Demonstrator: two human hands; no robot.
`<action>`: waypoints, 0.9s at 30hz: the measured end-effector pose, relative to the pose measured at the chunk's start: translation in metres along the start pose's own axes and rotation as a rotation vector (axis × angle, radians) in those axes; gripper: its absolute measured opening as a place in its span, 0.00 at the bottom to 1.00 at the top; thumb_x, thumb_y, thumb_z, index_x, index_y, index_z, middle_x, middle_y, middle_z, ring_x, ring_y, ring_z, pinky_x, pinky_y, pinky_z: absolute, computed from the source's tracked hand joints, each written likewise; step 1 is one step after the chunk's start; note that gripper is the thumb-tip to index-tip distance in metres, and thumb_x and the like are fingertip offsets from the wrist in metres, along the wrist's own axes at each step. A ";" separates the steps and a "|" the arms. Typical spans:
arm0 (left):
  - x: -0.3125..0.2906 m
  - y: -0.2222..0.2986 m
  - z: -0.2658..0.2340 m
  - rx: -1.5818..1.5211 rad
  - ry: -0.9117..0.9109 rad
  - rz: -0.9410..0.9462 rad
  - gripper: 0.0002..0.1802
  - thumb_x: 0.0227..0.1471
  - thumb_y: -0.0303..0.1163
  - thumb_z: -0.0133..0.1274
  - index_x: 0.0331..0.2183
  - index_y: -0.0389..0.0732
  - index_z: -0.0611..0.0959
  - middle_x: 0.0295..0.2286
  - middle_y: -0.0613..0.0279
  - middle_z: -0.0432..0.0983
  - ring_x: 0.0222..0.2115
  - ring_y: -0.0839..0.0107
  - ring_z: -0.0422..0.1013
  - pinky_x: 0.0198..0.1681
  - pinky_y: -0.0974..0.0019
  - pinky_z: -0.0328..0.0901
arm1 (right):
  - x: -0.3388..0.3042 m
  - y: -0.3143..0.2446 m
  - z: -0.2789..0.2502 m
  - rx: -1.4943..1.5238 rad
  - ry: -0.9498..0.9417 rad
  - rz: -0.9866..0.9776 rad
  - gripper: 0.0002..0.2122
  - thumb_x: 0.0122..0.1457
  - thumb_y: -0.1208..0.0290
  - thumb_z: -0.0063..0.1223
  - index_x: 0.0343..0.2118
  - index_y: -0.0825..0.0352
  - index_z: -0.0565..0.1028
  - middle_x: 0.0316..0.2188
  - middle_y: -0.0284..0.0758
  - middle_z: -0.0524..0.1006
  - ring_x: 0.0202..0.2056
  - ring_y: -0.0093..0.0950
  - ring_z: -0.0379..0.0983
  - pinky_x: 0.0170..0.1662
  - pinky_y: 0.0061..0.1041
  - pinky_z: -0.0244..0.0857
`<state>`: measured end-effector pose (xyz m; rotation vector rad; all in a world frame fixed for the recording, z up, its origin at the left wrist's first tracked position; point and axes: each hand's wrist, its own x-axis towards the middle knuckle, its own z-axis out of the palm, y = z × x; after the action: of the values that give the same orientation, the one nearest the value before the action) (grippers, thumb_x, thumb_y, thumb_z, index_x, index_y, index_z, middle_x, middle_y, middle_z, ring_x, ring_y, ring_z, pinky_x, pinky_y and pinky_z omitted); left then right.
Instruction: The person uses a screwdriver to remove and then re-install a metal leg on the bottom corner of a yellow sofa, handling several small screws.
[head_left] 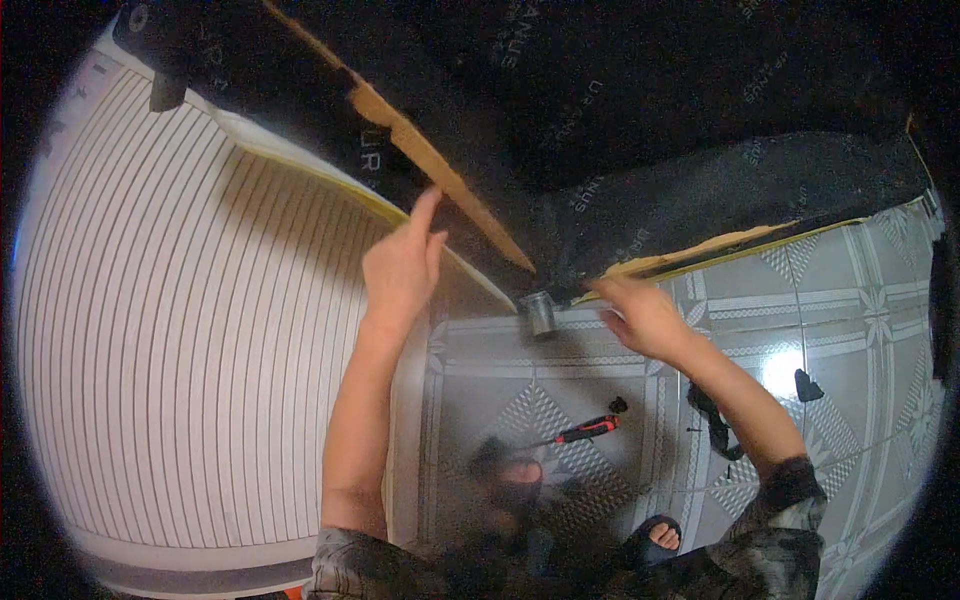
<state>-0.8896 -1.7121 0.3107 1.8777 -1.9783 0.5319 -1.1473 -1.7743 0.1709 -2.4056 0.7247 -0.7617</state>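
Item: black fabric underside (700, 190), torn, wood edge showing. My left hand (402, 265), fingers half-open, presses its wooden strip (430, 160); my right hand (645, 315) pinches the fabric edge beside a metal leg (540, 313).

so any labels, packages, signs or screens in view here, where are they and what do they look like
No packages, signs or screens.
Printed marks: pale repeated lettering scattered across the black fabric underside along the top.
Left hand touches the torn wooden edge; right hand sits under the fabric's lower edge.

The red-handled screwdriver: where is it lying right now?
In the head view the screwdriver lies on the patterned tile floor, lower centre, below the right hand and just above the person's feet.
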 end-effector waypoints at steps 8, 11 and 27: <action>0.043 0.001 -0.005 0.348 -0.201 -0.167 0.14 0.41 0.32 0.49 0.33 0.37 0.71 0.21 0.48 0.73 0.24 0.51 0.70 0.27 0.54 0.65 | 0.146 -0.093 0.011 -0.005 0.257 -0.106 0.22 0.45 0.73 0.44 0.47 0.60 0.61 0.25 0.39 0.74 0.23 0.38 0.71 0.24 0.35 0.65; 0.036 -0.009 -0.011 0.311 -0.171 -0.184 0.11 0.40 0.31 0.49 0.30 0.40 0.73 0.20 0.48 0.72 0.24 0.51 0.70 0.27 0.55 0.65 | 0.150 -0.106 0.021 -0.097 0.249 -0.119 0.24 0.46 0.73 0.44 0.49 0.60 0.58 0.24 0.40 0.74 0.21 0.38 0.71 0.21 0.35 0.64; -0.019 -0.039 -0.026 -0.152 0.037 0.031 0.06 0.40 0.24 0.49 0.26 0.43 0.75 0.20 0.58 0.71 0.23 0.60 0.69 0.26 0.65 0.63 | 0.119 -0.081 0.069 0.141 0.406 -0.278 0.16 0.41 0.75 0.48 0.37 0.67 0.66 0.44 0.45 0.64 0.41 0.44 0.64 0.42 0.35 0.62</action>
<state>-0.8500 -1.6849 0.3244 1.7361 -1.9683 0.4088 -0.9931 -1.7678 0.2135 -2.2716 0.4659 -1.3935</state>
